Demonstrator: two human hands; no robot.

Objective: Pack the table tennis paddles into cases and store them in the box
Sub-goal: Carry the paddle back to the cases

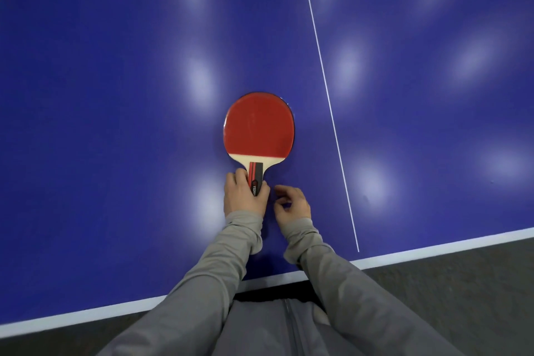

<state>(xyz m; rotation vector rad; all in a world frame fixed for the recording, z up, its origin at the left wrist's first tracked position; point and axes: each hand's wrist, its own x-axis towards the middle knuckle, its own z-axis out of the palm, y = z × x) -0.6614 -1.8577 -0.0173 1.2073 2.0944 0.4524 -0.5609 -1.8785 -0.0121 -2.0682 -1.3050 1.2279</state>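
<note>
**One red paddle on the blue table, the left hand on its handle**

The paddle [259, 127] lies flat on the blue table [115, 66], with the red rubber face up. Its round blade points away from the person and its handle points toward the person. Under the far-right edge of the blade a thin dark rim shows; I cannot tell if this is a second paddle or only a shadow.

The left hand [244, 196] grips the handle of the paddle. Its fingers are curled around the left side of the handle and the thumb lies along the right side, so the black and red handle with its small label is visible between them. The hand is at the near end of the paddle, just below the pale wooden part of the blade.

The right hand [291, 201] is just beside the paddle handle, on its right side, and does not touch it. Its fingers are loosely bent and a little apart, and they hold nothing. It is close to the left hand, with a narrow gap of blue table between the two.

To the right of the paddle, well apart from it, the white centre line [326, 81] runs across the table. Nearer to the person than the paddle handle is the white edge line [433, 247] of the table, and beyond it the dark grey floor [462, 283]. Both arms wear grey sleeves [219, 269].
</note>
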